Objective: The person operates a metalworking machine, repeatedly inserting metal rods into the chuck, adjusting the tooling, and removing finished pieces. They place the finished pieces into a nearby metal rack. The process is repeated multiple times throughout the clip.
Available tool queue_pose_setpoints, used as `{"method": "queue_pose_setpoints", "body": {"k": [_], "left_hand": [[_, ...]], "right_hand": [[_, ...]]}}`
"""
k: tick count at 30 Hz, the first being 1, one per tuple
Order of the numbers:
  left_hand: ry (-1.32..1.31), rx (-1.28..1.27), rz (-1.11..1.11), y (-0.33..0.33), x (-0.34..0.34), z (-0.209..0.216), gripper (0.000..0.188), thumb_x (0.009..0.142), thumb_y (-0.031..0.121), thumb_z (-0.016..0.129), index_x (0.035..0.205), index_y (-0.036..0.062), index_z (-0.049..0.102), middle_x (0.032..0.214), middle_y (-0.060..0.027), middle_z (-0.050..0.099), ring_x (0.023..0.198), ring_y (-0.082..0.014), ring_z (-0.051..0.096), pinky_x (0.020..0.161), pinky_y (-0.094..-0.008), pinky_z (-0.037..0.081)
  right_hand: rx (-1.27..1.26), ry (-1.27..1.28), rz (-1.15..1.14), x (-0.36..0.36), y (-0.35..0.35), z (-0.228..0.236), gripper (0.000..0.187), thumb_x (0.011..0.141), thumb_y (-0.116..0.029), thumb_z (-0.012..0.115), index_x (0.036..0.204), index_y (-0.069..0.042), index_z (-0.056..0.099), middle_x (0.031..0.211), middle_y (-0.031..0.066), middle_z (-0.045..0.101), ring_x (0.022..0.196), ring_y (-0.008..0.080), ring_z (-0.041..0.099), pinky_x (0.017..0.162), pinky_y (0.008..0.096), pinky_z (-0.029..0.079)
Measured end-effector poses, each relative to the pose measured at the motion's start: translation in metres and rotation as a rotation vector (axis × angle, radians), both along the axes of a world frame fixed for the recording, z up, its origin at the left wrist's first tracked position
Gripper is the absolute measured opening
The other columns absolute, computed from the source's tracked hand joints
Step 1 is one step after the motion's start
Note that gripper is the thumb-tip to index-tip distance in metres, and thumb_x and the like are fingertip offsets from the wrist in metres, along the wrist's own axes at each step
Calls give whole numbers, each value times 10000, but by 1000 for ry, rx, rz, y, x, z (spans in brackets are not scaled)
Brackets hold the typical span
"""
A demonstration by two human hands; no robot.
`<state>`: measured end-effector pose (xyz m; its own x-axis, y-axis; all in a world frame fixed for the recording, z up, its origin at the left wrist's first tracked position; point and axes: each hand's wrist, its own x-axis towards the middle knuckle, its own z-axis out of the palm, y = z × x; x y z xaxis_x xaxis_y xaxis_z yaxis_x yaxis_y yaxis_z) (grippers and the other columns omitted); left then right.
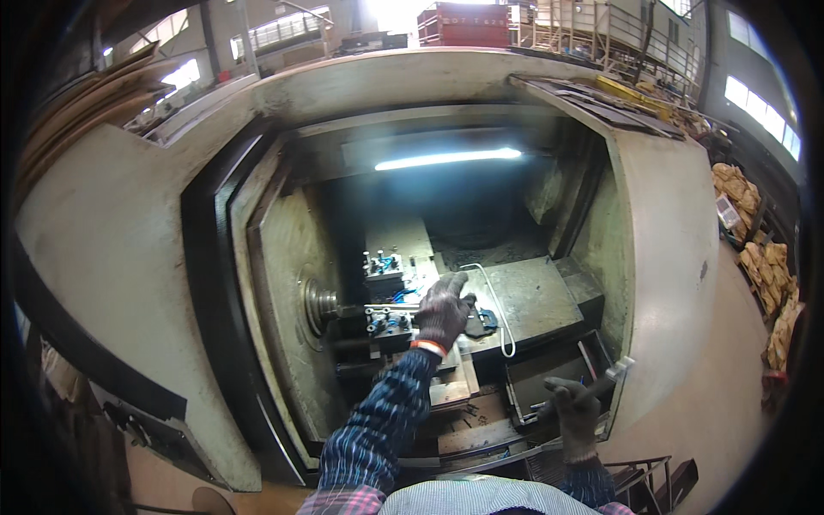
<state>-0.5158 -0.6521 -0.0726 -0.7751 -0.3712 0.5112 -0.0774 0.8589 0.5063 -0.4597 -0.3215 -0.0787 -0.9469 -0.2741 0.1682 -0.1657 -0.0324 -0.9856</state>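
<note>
My left hand (444,311), in a dark knit glove, reaches into a lathe beside its tool holders. Its fingers are stretched out, with the thumb apart. A thin shiny rod (390,306) runs toward it from the spindle side; whether they touch is hidden. Just right of the hand lies a blue and black C-shaped tool (487,319) on the grey metal cover (536,296). My right hand (575,416), also gloved, is closed low at the right, around a grey bar-like tool (616,372) with a pale metal crosspiece. That tool's exact kind cannot be made out.
The round spindle (321,302) faces the tool blocks (389,324) from the left. A white hose (500,311) curves over the cover. Below it sits a dark tray (549,378). A lamp (449,160) glows inside the housing. Wrapped brown bundles (764,266) stand far right.
</note>
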Motion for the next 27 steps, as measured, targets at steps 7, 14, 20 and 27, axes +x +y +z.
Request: {"method": "queue_pose_setpoints", "body": {"k": [7, 14, 20, 27], "left_hand": [[433, -166, 136, 17, 229, 100, 446, 946, 143, 708, 1353, 15, 580, 1354, -220, 606, 1273, -401, 573, 1074, -475, 466], [254, -794, 949, 17, 417, 123, 479, 1100, 241, 428, 1481, -47, 389, 1502, -281, 434, 1362, -394, 499, 1124, -479, 459], [311, -608, 1264, -37, 474, 99, 487, 1089, 255, 457, 1474, -43, 438, 1491, -242, 469, 1334, -365, 517, 1047, -437, 492], [556, -354, 1138, -48, 459, 84, 551, 1081, 304, 482, 1504, -38, 392, 1494, -222, 490, 1280, -300, 574, 982, -376, 533]], "right_hand": [[22, -66, 404, -67, -120, -15, 261, 930, -233, 765, 1065, -20, 699, 890, 48, 725, 783, 109, 649, 696, 255, 518], [1020, 416, 403, -126, -267, 15, 415, 932, -470, 653, 1122, -108, 722, 1014, 150, 731, 991, 316, 691, 884, 447, 529], [1109, 659, 554, -107, -350, 24, 391, 916, -436, 671, 1084, -89, 732, 1013, 182, 731, 970, 364, 696, 851, 483, 537], [885, 170, 808, -120, -377, -3, 388, 980, -417, 655, 1136, -66, 710, 943, 116, 738, 855, 232, 702, 757, 392, 547]]}}
